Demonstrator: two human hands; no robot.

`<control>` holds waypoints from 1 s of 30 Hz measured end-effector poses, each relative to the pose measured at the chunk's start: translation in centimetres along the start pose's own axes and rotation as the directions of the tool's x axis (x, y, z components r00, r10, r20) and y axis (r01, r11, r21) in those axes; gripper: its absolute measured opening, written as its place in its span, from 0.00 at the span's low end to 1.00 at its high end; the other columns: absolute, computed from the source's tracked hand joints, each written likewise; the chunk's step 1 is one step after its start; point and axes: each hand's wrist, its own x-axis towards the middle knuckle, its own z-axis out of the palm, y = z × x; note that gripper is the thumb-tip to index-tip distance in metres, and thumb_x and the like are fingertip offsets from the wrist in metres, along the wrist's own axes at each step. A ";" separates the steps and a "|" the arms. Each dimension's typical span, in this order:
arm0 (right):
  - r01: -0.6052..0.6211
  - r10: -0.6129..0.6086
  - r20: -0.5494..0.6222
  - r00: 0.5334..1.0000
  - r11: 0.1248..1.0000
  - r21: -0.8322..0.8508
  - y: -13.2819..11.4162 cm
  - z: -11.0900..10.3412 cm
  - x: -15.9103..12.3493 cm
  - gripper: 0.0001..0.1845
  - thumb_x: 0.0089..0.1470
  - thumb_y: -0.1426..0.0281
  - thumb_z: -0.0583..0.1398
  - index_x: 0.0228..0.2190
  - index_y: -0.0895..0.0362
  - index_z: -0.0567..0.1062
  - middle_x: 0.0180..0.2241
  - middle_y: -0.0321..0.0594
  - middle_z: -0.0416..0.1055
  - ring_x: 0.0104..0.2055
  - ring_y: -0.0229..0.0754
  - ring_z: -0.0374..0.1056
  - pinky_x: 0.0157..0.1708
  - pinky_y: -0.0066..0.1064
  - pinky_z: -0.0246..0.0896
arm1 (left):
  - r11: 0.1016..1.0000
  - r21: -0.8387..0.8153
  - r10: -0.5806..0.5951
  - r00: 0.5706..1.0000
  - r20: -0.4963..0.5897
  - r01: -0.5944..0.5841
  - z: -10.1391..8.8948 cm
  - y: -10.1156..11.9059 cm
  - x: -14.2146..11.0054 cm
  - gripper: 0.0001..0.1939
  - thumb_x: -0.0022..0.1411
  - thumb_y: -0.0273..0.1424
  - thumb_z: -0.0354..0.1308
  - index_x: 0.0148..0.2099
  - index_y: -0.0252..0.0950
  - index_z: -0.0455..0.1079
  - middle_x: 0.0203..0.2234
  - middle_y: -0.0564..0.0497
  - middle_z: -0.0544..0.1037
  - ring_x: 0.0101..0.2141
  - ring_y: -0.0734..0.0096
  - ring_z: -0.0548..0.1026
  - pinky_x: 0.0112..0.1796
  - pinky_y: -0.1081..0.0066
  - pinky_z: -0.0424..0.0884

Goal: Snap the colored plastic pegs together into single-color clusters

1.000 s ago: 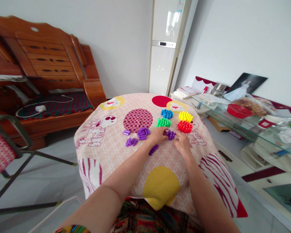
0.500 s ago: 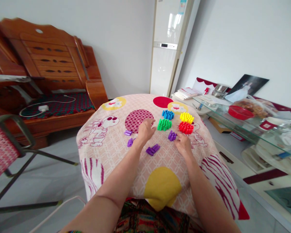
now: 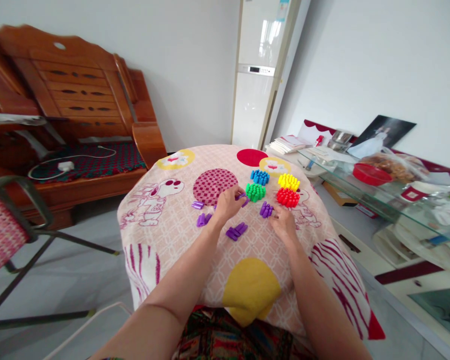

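Nearest to me, a group of loose purple pegs is lying on its side on the cloth-covered table, between my two forearms. A little farther on, my right grip is resting at the near right edge of an upright purple cluster; its fingertips are sitting right beside the pegs, and I cannot tell whether they are closing on any. To the left of my left wrist, a second loose purple group is lying, with a small flat purple group just beyond it. My left grip is pinching purple pieces between its fingertips, holding them to the left of the upright purple cluster and just in front of the green cluster. Beyond my right fingertips the red cluster is standing, and farther off the yellow cluster and the blue cluster are standing. Past the table, a tall white air conditioner is rising against the wall.
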 end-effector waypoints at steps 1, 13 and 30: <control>0.002 -0.002 -0.002 1.000 1.000 0.002 0.0 0.0 0.0 0.20 0.46 0.74 0.58 0.42 0.58 0.80 0.23 0.36 0.71 0.27 0.41 0.66 0.28 0.29 0.53 | 1.000 -0.022 -0.009 1.000 0.014 0.010 0.8 0.5 -0.1 0.06 0.57 0.27 0.61 0.39 0.36 0.75 0.31 0.52 0.81 0.34 0.70 0.77 0.38 0.72 0.70; -0.003 0.003 0.003 1.000 1.000 -0.003 0.0 0.0 0.0 0.23 0.48 0.73 0.58 0.46 0.58 0.80 0.24 0.38 0.73 0.28 0.42 0.67 0.27 0.29 0.53 | 0.999 -0.048 0.023 0.986 0.164 -0.015 5.8 0.2 -0.2 0.17 0.51 0.25 0.66 0.44 0.33 0.70 0.31 0.52 0.78 0.33 0.70 0.77 0.37 0.71 0.72; 0.003 -0.003 -0.002 1.000 0.999 0.046 0.5 0.4 0.1 0.29 0.46 0.75 0.57 0.51 0.57 0.77 0.27 0.38 0.76 0.31 0.43 0.71 0.34 0.30 0.63 | 0.994 0.092 0.044 0.993 0.111 -0.055 2.2 -0.7 0.2 0.24 0.53 0.19 0.58 0.53 0.34 0.73 0.39 0.48 0.81 0.35 0.71 0.79 0.40 0.73 0.73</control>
